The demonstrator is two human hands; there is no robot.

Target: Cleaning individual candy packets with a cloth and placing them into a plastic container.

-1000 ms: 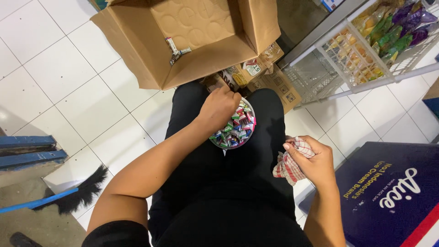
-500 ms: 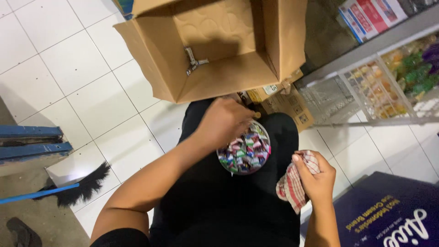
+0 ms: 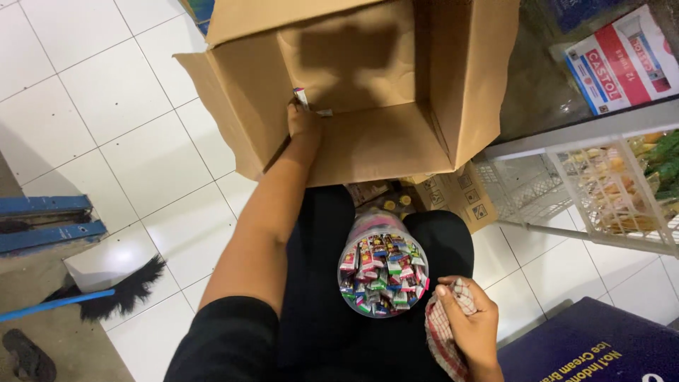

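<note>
Open cardboard box [image 3: 368, 141] on floor ahead of lap, left hand [image 3: 303, 122] inside it; jar of wrapped sweets [image 3: 382, 272] on lap, right hand [image 3: 470, 329] with cloth [image 3: 442, 332] just beside; wire rack [image 3: 601, 191] right, broom [image 3: 106, 293] left.

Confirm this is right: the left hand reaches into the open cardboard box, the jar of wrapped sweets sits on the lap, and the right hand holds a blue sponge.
Not quite. The head view shows the right hand holding a red-and-white checked cloth, not a blue sponge. The rest stands: left hand in the cardboard box, jar on the lap.
</note>
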